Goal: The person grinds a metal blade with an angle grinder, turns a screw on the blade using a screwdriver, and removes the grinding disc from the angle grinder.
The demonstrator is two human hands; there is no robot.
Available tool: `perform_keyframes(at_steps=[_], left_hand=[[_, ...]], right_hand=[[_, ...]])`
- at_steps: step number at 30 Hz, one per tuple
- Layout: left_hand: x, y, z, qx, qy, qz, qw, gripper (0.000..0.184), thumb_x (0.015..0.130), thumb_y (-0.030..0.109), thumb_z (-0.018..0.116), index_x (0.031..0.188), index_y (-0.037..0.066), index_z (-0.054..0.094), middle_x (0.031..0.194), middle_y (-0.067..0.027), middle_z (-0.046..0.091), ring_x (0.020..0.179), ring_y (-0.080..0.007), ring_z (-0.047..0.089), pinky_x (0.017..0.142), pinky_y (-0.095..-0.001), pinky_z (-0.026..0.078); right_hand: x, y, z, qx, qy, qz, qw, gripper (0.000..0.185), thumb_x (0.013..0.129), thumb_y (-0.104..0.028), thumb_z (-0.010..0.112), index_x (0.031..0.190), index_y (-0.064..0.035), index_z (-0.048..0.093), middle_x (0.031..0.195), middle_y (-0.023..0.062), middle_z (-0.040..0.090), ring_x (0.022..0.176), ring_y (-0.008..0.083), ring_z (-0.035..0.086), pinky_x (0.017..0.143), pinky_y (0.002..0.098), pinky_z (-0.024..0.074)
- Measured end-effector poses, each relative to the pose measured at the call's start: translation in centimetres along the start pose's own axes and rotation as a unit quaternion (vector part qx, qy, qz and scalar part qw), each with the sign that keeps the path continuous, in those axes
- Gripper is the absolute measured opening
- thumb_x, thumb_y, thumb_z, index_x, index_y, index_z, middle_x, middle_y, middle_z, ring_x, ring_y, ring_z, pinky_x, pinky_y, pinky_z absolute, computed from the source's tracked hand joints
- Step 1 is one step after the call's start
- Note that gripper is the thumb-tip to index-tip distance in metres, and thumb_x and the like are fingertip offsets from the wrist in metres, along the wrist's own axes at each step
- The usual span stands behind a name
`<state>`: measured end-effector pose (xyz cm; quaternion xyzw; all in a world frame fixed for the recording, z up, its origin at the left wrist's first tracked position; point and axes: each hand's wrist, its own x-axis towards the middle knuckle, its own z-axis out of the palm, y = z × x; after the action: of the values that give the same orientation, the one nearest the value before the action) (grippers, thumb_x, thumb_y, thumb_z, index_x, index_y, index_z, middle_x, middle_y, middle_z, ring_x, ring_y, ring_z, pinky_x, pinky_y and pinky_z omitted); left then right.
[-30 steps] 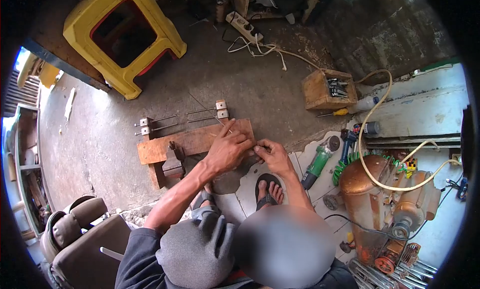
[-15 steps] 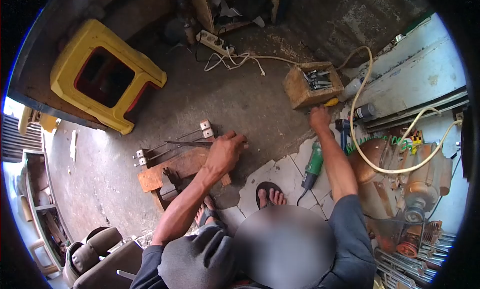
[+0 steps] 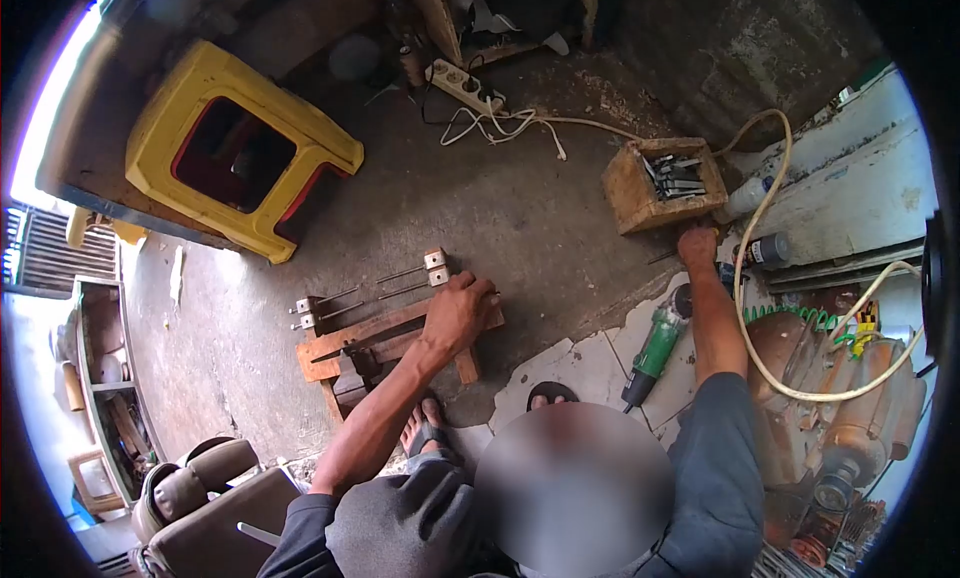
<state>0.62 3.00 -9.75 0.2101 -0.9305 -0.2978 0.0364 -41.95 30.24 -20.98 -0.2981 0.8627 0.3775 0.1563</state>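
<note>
My left hand point(image 3: 460, 313) is closed over the right part of a low wooden bench point(image 3: 345, 350). From under it a thin, dark, pointed blade point(image 3: 332, 358) sticks out to the left; its grip is hidden in my fist. A dark metal clamp piece point(image 3: 355, 368) sits at the bench's near edge. Beyond it lie thin metal rods with pale end blocks point(image 3: 436, 267). My right hand point(image 3: 698, 246) is closed on the floor in front of a wooden box point(image 3: 630, 203) of metal pieces. A thin shaft point(image 3: 662, 257) pokes out leftward from its fingers, apparently a screwdriver's, its handle mostly covered.
A green angle grinder point(image 3: 655, 350) lies on the tiles by my right forearm. A pale hose point(image 3: 740, 278) loops beside that arm, near a dark cylinder point(image 3: 768, 251). A power strip point(image 3: 465, 86) with cords is at the back. A yellow plastic frame point(image 3: 160, 128) stands back left.
The view has shifted, so the surroundings sit further right. The blade has swung down across the bench. My right hand has closed by the box, where a yellow handle lay exposed before.
</note>
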Motion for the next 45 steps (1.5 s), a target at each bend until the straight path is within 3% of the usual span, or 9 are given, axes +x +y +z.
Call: perform_keyframes(at_steps=[7, 11, 13, 16, 19, 28, 30, 34, 45], left_hand=[[-0.6, -0.1, -0.1, 0.014, -0.029, 0.010, 0.999, 0.025, 0.088, 0.011, 0.067, 0.112, 0.007, 0.067, 0.096, -0.0153, 0.061, 0.087, -0.0370, 0.065, 0.074, -0.0466, 0.053], [-0.8, 0.2, 0.4, 0.020, 0.006, -0.011, 1.000, 0.024, 0.086, 0.010, 0.067, 0.110, 0.008, 0.069, 0.094, -0.0139, 0.061, 0.087, -0.0360, 0.065, 0.073, -0.0456, 0.054], [-1.4, 0.5, 0.9, 0.035, 0.021, -0.022, 0.999, 0.023, 0.086, 0.010, 0.066, 0.108, 0.008, 0.070, 0.094, -0.0136, 0.061, 0.087, -0.0357, 0.065, 0.072, -0.0453, 0.054], [-1.0, 0.6, 1.3, 0.042, 0.065, -0.019, 0.997, 0.022, 0.086, 0.010, 0.066, 0.108, 0.008, 0.070, 0.093, -0.0134, 0.061, 0.087, -0.0349, 0.065, 0.072, -0.0452, 0.054], [-1.0, 0.5, 1.4, 0.056, 0.086, -0.021, 0.995, 0.023, 0.086, 0.011, 0.065, 0.107, 0.007, 0.070, 0.093, -0.0135, 0.061, 0.086, -0.0344, 0.065, 0.071, -0.0451, 0.053], [-0.4, 0.1, 1.6, 0.030, 0.102, -0.029, 0.994, 0.019, 0.084, 0.010, 0.067, 0.103, 0.007, 0.071, 0.090, -0.0147, 0.061, 0.087, -0.0353, 0.064, 0.073, -0.0451, 0.053], [-0.2, 0.1, 1.7, 0.024, 0.100, -0.053, 0.993, 0.021, 0.084, 0.010, 0.067, 0.104, 0.007, 0.071, 0.092, -0.0145, 0.062, 0.088, -0.0358, 0.064, 0.075, -0.0451, 0.053], [0.0, 0.2, 1.4, 0.032, 0.096, -0.058, 0.993, 0.021, 0.083, 0.009, 0.067, 0.104, 0.008, 0.071, 0.092, -0.0145, 0.062, 0.090, -0.0361, 0.064, 0.076, -0.0450, 0.053], [0.0, 0.3, 1.5, 0.036, 0.093, -0.066, 0.993, 0.022, 0.082, 0.010, 0.068, 0.104, 0.013, 0.073, 0.092, -0.0125, 0.062, 0.089, -0.0341, 0.065, 0.074, -0.0448, 0.054]], right_hand=[[-9.4, -2.0, -8.3, 0.136, 0.148, -0.085, 0.976, 0.018, 0.087, -0.016, 0.060, 0.093, -0.0089, 0.075, 0.102, 0.0186, 0.072, 0.091, 0.0365, 0.071, 0.079, 0.0465, 0.0556], [-18.9, -4.7, -13.0, 0.352, 0.330, -0.184, 0.856, 0.019, 0.092, -0.010, 0.053, 0.106, 0.0007, 0.060, 0.101, 0.0232, 0.068, 0.092, 0.0422, 0.068, 0.077, 0.0485, 0.0528], [-23.7, -6.4, -14.4, 0.564, 0.209, -0.184, 0.777, 0.021, 0.099, -0.018, 0.052, 0.108, 0.0010, 0.057, 0.102, 0.0199, 0.067, 0.092, 0.0379, 0.067, 0.078, 0.0465, 0.0521], [-25.3, -12.8, -9.1, 0.832, 0.085, -0.194, 0.512, 0.032, 0.102, -0.032, 0.054, 0.115, -0.0027, 0.057, 0.103, 0.0118, 0.065, 0.092, 0.0278, 0.066, 0.081, 0.0441, 0.0528], [-27.9, -18.5, -6.6, 0.967, -0.182, -0.174, -0.050, 0.035, 0.103, -0.035, 0.052, 0.119, -0.0053, 0.058, 0.102, 0.0106, 0.064, 0.095, 0.0296, 0.066, 0.084, 0.0527, 0.0567], [-32.0, -19.3, -10.3, 0.928, -0.359, -0.101, 0.013, 0.043, 0.102, -0.035, 0.050, 0.140, -0.0139, 0.049, 0.100, 0.0112, 0.065, 0.077, 0.0280, 0.068, 0.066, 0.0526, 0.0604], [-32.7, -19.8, -11.3, 0.847, -0.173, -0.117, 0.488, 0.047, 0.103, -0.032, 0.050, 0.147, -0.0137, 0.044, 0.096, 0.0115, 0.065, 0.073, 0.0206, 0.066, 0.063, 0.0426, 0.0588], [-33.7, -20.2, -10.4, 0.680, 0.175, -0.188, 0.687, 0.049, 0.100, -0.027, 0.055, 0.143, -0.0047, 0.048, 0.116, 0.0216, 0.068, 0.104, 0.0375, 0.067, 0.088, 0.0439, 0.0552], [-34.2, -19.3, -10.8, 0.665, 0.114, -0.185, 0.714, 0.047, 0.096, -0.021, 0.059, 0.137, 0.0014, 0.053, 0.120, 0.0285, 0.064, 0.110, 0.0415, 0.064, 0.093, 0.0433, 0.0525]])
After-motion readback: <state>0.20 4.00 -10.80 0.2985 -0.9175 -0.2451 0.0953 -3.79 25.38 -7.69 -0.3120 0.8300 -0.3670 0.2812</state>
